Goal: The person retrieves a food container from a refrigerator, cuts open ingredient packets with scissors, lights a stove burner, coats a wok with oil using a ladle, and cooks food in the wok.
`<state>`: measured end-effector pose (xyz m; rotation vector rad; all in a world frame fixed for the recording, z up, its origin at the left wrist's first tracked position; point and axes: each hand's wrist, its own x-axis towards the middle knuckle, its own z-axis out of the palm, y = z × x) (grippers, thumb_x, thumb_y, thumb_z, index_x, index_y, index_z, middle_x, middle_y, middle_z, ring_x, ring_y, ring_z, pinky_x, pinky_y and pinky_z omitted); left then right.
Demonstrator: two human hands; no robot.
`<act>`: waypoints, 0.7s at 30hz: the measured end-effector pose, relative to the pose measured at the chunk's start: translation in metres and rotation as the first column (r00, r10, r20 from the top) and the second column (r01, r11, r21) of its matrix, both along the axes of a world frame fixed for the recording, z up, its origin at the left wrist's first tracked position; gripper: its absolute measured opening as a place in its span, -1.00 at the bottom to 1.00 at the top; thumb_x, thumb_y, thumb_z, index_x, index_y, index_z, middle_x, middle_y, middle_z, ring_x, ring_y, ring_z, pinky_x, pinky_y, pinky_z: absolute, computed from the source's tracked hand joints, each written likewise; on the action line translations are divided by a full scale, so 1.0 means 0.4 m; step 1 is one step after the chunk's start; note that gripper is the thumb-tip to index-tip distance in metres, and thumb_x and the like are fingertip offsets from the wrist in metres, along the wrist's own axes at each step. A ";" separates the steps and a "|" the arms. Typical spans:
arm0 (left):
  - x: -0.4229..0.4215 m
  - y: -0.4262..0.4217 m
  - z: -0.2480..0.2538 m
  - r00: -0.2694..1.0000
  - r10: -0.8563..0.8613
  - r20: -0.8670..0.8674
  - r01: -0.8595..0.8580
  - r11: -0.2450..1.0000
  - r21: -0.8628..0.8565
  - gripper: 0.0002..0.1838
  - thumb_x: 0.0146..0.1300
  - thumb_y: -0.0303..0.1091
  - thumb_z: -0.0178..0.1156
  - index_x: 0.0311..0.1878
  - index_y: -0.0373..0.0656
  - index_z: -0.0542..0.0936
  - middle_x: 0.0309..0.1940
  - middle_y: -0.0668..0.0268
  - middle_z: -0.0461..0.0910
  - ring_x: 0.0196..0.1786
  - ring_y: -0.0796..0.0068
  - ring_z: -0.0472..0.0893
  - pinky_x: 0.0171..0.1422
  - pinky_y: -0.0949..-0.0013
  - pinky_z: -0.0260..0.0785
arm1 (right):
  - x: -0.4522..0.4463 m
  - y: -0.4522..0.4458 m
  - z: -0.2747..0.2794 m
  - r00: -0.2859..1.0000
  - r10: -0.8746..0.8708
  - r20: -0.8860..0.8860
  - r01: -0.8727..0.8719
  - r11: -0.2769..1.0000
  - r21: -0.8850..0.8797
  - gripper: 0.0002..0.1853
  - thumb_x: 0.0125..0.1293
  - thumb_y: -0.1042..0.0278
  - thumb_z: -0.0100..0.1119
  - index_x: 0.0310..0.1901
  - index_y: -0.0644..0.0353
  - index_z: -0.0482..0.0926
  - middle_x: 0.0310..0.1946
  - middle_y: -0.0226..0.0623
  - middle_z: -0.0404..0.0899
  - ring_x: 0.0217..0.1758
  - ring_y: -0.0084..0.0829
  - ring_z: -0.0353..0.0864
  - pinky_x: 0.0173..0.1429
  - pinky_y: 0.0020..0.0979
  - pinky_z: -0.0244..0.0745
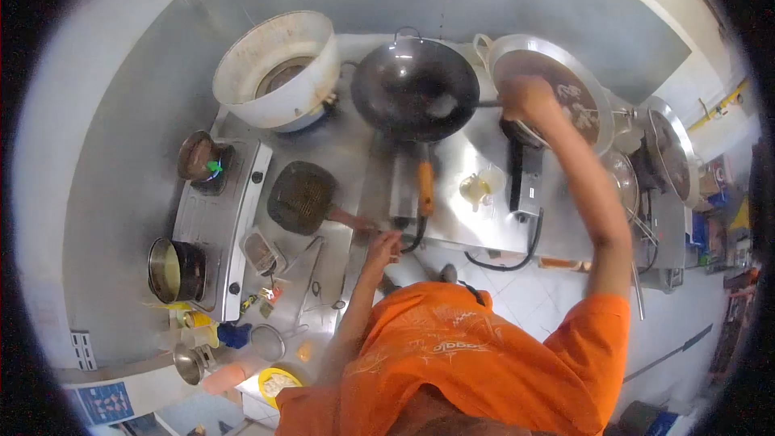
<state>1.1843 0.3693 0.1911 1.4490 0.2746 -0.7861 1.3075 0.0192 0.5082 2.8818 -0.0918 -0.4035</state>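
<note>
A black wok [416, 85] with a wooden handle [425, 186] stands at the top middle. My right hand [529, 101] is closed at the rim of a large pot of dark liquid with pale pieces [593, 93]. From it a dark utensil handle [489, 103] reaches left to the wok; the utensil's head is hard to make out. My left hand [386, 247] has its fingers curled near the handle end of a square grill pan [301, 197]. What it grips, if anything, is too small to tell. A clear container with yellowish contents [481, 186] sits below the wok.
A large white round burner housing [278, 69] stands upper left. On the left stove [184, 222] are a small pan [196, 156] and a dark pot [176, 269]. Another large pan [672, 153] is far right. A yellow-rimmed bowl [278, 385] sits lower left; hoses hang at the counter's front.
</note>
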 end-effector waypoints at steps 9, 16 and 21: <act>0.042 0.015 -0.148 0.999 -0.043 -0.022 0.044 0.999 0.007 -0.69 0.30 -0.06 0.15 -0.04 -0.04 0.54 -0.39 0.42 0.52 -0.45 0.59 0.53 -0.42 0.48 0.41 | 0.094 -0.003 -0.159 0.964 0.236 -0.118 -0.210 0.957 0.200 -0.69 0.12 0.32 0.12 -0.10 0.18 0.65 -0.17 -0.05 0.67 -0.13 -0.12 0.70 -0.10 -0.17 0.60; -0.044 0.138 -0.223 0.997 -0.027 -0.076 0.035 0.994 0.108 -0.74 0.26 -0.11 0.18 -0.22 -0.13 0.59 -0.52 0.41 0.48 -0.55 0.59 0.46 -0.51 0.47 0.32 | 0.010 0.043 0.040 0.999 0.030 0.019 -0.028 0.993 -0.117 -0.77 0.13 0.30 0.15 -0.22 0.12 0.70 -0.21 -0.20 0.71 -0.12 -0.21 0.72 -0.11 -0.21 0.62; -0.073 0.152 -0.257 0.984 -0.168 0.058 0.152 0.964 0.219 -0.74 0.24 -0.14 0.17 -0.28 -0.17 0.59 -0.57 0.40 0.44 -0.61 0.59 0.40 -0.55 0.46 0.28 | 0.054 -0.023 -0.283 0.940 0.111 0.323 -0.173 0.970 0.170 -0.68 0.13 0.32 0.13 -0.06 0.06 0.66 -0.25 -0.14 0.67 -0.18 -0.07 0.67 -0.08 -0.20 0.59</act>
